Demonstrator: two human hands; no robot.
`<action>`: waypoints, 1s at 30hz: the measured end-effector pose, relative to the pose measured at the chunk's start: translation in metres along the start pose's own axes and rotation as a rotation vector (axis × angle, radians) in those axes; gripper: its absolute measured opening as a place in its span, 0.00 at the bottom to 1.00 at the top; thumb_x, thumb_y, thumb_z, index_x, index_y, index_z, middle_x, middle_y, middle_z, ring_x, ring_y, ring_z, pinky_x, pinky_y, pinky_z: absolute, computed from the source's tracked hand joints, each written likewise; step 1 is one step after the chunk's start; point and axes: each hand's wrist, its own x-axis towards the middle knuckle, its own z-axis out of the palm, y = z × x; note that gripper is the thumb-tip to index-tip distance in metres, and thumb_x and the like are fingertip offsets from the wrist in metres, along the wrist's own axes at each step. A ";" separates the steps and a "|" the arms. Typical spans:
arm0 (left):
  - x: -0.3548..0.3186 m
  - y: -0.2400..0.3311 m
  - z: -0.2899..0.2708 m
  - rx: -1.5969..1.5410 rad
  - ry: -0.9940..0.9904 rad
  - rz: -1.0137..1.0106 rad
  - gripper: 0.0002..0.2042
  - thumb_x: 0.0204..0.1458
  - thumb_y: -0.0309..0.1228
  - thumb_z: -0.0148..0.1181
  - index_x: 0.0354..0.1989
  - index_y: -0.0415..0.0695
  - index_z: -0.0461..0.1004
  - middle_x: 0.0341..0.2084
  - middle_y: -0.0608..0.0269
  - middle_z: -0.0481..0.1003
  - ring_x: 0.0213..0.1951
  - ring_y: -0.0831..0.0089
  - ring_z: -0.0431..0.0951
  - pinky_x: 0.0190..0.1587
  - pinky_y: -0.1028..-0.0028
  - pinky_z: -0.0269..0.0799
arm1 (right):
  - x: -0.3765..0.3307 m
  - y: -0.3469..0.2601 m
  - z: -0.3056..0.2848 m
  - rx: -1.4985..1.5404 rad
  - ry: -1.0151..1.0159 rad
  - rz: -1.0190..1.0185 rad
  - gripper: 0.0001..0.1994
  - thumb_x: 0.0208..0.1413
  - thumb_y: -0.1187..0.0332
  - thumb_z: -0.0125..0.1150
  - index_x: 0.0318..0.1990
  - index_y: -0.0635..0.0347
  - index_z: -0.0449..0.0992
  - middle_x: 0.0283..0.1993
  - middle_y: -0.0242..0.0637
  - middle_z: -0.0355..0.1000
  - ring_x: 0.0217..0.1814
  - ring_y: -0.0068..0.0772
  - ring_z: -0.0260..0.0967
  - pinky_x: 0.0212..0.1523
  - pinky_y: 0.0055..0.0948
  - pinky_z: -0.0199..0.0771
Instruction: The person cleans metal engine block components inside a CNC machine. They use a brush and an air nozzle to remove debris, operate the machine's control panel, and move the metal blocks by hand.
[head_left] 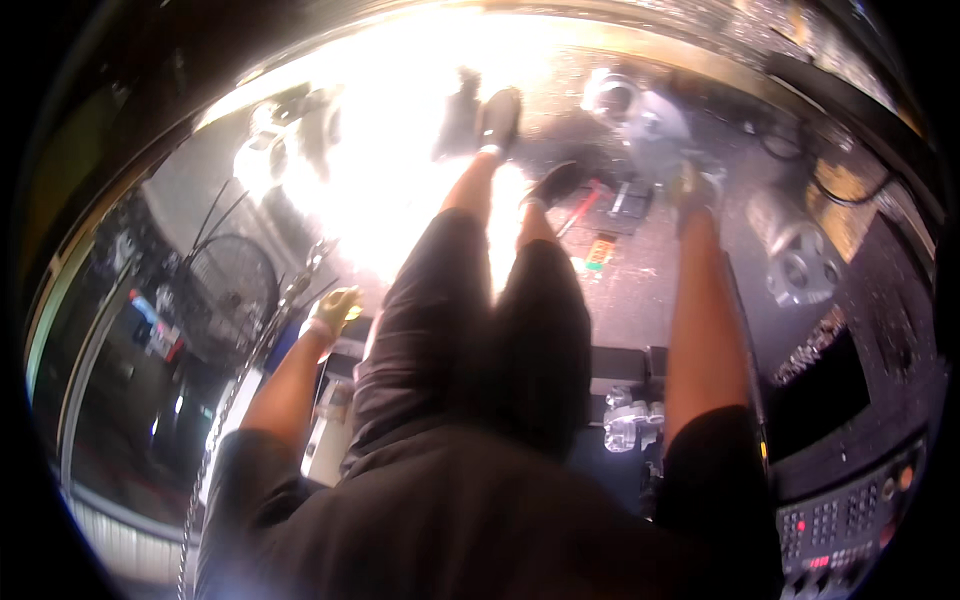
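Observation:
My right hand (692,187), in a pale glove, reaches forward at the right and is smeared by blur and glare. It is at the near edge of a silver metal casting (657,128), possibly touching it; its fingers cannot be made out. My left hand (333,310), gloved in pale yellow, hangs beside my left thigh. Its fingers are loosely bent and apart, with nothing plainly held. A metal chain (290,296) runs close by on its left.
Another casting (800,262) lies at the right, and one (262,160) sits in glare at the left. A red-handled tool (580,208) and an orange-and-green item (600,252) lie near my shoes (500,118). A control panel (850,515) stands at the lower right.

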 end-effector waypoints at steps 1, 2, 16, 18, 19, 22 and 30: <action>0.003 -0.004 0.001 0.001 -0.004 0.018 0.20 0.59 0.48 0.56 0.43 0.41 0.78 0.32 0.65 0.80 0.37 0.74 0.77 0.44 0.72 0.72 | -0.007 -0.007 -0.020 0.494 -0.086 0.235 0.22 0.66 0.54 0.53 0.55 0.65 0.73 0.48 0.44 0.77 0.46 0.31 0.75 0.47 0.30 0.75; 0.011 -0.015 0.001 -0.002 -0.002 0.038 0.22 0.59 0.50 0.56 0.44 0.40 0.78 0.33 0.64 0.80 0.38 0.73 0.78 0.46 0.71 0.72 | -0.014 -0.023 -0.041 0.759 -0.146 0.342 0.22 0.66 0.55 0.52 0.54 0.66 0.73 0.47 0.44 0.77 0.45 0.31 0.75 0.46 0.30 0.74; 0.005 -0.031 0.017 0.161 0.094 -0.227 0.24 0.57 0.56 0.54 0.35 0.44 0.77 0.21 0.67 0.75 0.28 0.70 0.77 0.37 0.64 0.73 | -0.077 -0.085 -0.103 1.100 0.363 0.652 0.21 0.66 0.56 0.51 0.50 0.68 0.77 0.53 0.44 0.77 0.52 0.41 0.76 0.50 0.30 0.74; 0.015 -0.057 0.022 0.295 0.152 -0.078 0.25 0.58 0.56 0.54 0.28 0.42 0.76 0.19 0.62 0.75 0.21 0.73 0.73 0.29 0.68 0.71 | -0.087 -0.079 -0.102 1.109 0.366 0.635 0.21 0.67 0.57 0.50 0.54 0.66 0.75 0.56 0.42 0.75 0.55 0.41 0.74 0.53 0.32 0.72; 0.024 -0.085 0.023 0.353 0.198 0.033 0.24 0.58 0.54 0.54 0.30 0.43 0.77 0.19 0.64 0.75 0.22 0.72 0.73 0.30 0.68 0.71 | -0.094 -0.075 -0.103 1.113 0.373 0.628 0.21 0.67 0.57 0.49 0.56 0.64 0.74 0.57 0.41 0.75 0.56 0.41 0.73 0.55 0.33 0.72; 0.011 -0.086 0.034 0.521 0.152 0.139 0.17 0.60 0.48 0.53 0.40 0.48 0.79 0.21 0.72 0.72 0.26 0.68 0.73 0.36 0.67 0.73 | -0.125 -0.028 -0.081 0.186 0.269 0.281 0.19 0.64 0.58 0.53 0.55 0.60 0.72 0.55 0.41 0.74 0.53 0.40 0.74 0.51 0.35 0.74; -0.061 -0.087 0.021 0.161 0.227 0.129 0.30 0.58 0.59 0.53 0.31 0.37 0.77 0.14 0.62 0.73 0.19 0.70 0.72 0.28 0.66 0.68 | -0.154 -0.063 -0.265 1.516 0.456 0.551 0.18 0.62 0.59 0.57 0.56 0.56 0.69 0.53 0.41 0.72 0.44 0.34 0.73 0.42 0.33 0.75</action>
